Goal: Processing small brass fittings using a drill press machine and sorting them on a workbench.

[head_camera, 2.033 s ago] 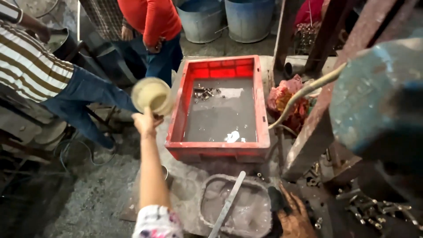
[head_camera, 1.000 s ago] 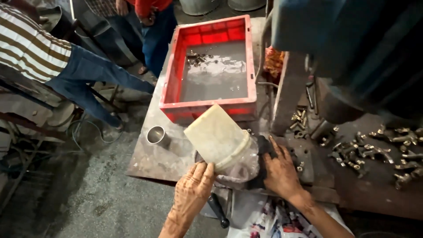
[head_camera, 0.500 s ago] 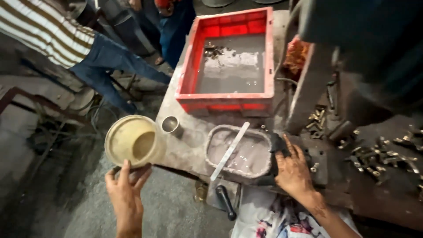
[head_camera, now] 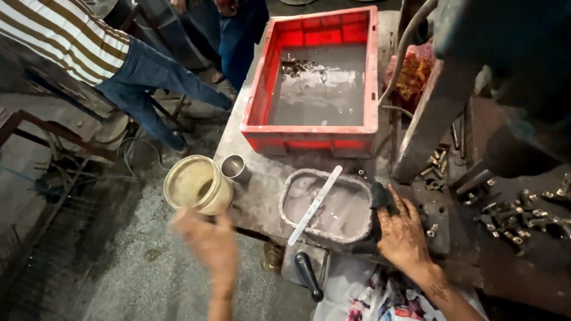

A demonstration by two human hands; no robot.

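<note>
Left hand [head_camera: 205, 238], blurred, sits just below a cream plastic jar [head_camera: 197, 185] at the counter [head_camera: 259, 196] edge; whether it grips the jar cannot be told; a steel cup [head_camera: 235, 168] touches the jar. Right hand [head_camera: 403, 232] lies loosely open beside a grey tub [head_camera: 327, 205] holding a pale stick [head_camera: 315, 204]; a red crate [head_camera: 315, 77] of water stands beyond; open floor [head_camera: 119, 261] lies left.

— From my feed, the cream tub [head_camera: 196, 185] looks like matt, grimy plastic; the small cup [head_camera: 235, 168] beside it is shiny metal.

— And the red crate [head_camera: 260, 89], upper centre?

— Glossy plastic, with wet grey liquid inside.
</note>
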